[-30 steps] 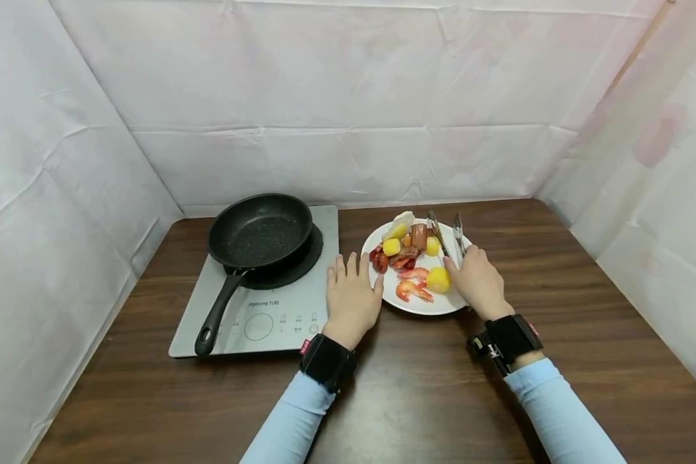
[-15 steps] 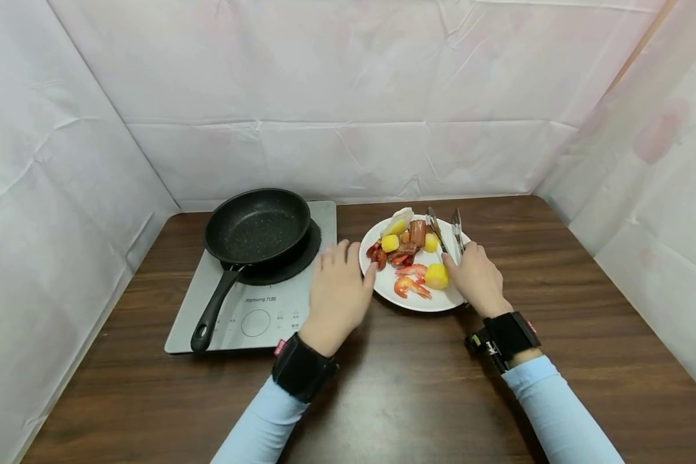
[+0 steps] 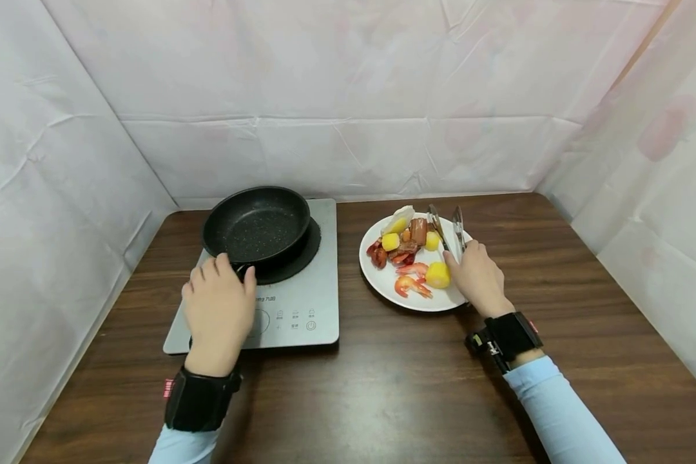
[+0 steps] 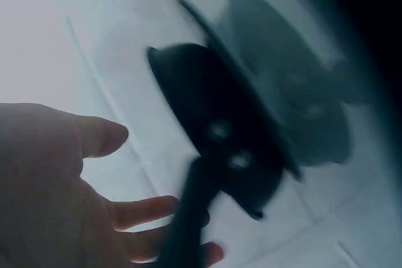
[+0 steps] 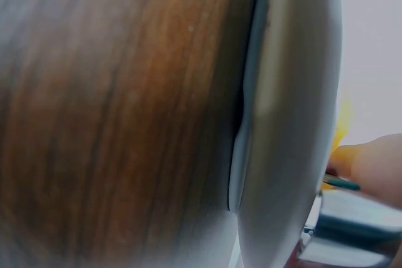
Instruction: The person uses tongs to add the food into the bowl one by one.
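Observation:
My left hand (image 3: 219, 312) is over the handle of a black frying pan (image 3: 255, 225). In the left wrist view the thumb stands apart, and the fingers extend beside and behind the pan handle (image 4: 191, 211) without curling round it. My right hand (image 3: 478, 280) grips metal tongs (image 3: 459, 229) at the right rim of a white plate (image 3: 377, 283); their two tips are spread over the food. On the plate lie shrimp (image 3: 413, 287), yellow corn-like chunks (image 3: 437, 275), a brown sausage piece (image 3: 419, 232) and dark red pieces (image 3: 377, 254).
The pan sits on a silver induction cooktop (image 3: 325, 277) with a black round mat (image 3: 310, 254) partly under it. Both stand on a dark wooden table (image 3: 394, 386). White sheeting (image 3: 336, 154) encloses the back and sides.
My left hand has moved left, from beside the plate across the cooktop to the pan handle. The right hand has stayed at the plate with the tongs.

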### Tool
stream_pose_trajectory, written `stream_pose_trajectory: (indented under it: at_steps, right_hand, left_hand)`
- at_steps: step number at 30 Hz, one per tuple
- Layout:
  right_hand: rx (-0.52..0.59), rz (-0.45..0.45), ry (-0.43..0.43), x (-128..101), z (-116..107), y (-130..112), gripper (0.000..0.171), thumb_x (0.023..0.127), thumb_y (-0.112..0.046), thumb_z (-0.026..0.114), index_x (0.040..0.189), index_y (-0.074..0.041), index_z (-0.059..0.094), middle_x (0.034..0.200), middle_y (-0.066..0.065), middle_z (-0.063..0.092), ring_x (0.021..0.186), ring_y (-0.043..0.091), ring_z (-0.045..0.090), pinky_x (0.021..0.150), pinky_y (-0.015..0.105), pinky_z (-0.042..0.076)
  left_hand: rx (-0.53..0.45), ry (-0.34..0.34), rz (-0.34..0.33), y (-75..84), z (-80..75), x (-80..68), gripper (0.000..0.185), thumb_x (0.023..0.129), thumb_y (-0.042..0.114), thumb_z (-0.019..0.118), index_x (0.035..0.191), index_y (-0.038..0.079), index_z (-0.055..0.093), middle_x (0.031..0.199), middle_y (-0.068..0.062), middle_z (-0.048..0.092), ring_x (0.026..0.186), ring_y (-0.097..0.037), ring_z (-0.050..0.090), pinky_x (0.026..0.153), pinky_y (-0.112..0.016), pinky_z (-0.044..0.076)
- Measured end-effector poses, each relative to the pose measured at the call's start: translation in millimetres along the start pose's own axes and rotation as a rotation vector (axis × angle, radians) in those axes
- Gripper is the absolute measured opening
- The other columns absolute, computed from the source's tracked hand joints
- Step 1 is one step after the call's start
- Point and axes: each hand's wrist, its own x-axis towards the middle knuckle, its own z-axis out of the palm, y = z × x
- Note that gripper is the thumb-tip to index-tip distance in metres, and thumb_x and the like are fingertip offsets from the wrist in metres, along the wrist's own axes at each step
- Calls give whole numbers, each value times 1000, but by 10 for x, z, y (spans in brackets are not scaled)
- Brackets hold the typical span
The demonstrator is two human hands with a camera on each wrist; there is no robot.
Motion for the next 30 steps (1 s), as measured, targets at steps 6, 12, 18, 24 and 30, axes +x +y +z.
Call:
stream_pose_trajectory:
  at_steps: [6, 12, 18, 24, 30]
  right_hand:
    - [17, 7, 0, 8, -15, 7, 69, 106, -48, 41, 136, 14, 41, 119, 31, 52, 105, 49, 61, 76, 57, 49]
    - [20, 8, -10, 9, -8, 18, 70, 106, -48, 40, 137, 14, 41, 120, 31, 52, 105, 48, 61, 76, 56, 50]
    - [21, -3, -8, 14, -11, 20, 70, 107, -47, 39, 140, 15, 40, 125, 32, 51, 109, 49, 60, 80, 59, 49]
    - [41, -7, 3, 10, -18, 26, 70, 107, -47, 36, 139, 15, 41, 126, 33, 51, 109, 50, 59, 80, 60, 50]
    - [58, -46, 17, -23, -63, 58, 70, 109, -45, 33, 139, 18, 40, 125, 35, 50, 108, 51, 59, 84, 60, 49]
  left_hand:
    - [-6, -62, -17, -234, 68, -14, 51, 109, 34, 41, 98, -15, 50, 69, -24, 55, 50, -35, 55, 39, -38, 37]
    - [20, 28, 126, -388, 94, -3, 44, 109, 29, 45, 80, -5, 45, 44, -7, 37, 33, -21, 36, 34, -28, 22]
    - [9, 22, 182, -490, 120, 36, 46, 107, 32, 50, 77, -2, 43, 45, -4, 32, 33, -19, 31, 36, -27, 18]
    - [-11, -33, 187, -533, 146, 79, 47, 106, 38, 52, 83, -3, 48, 48, -4, 35, 37, -18, 33, 38, -28, 18]
    - [6, 98, 298, -551, 163, 92, 44, 102, 36, 60, 84, -2, 51, 46, 0, 29, 35, -15, 26, 40, -26, 13]
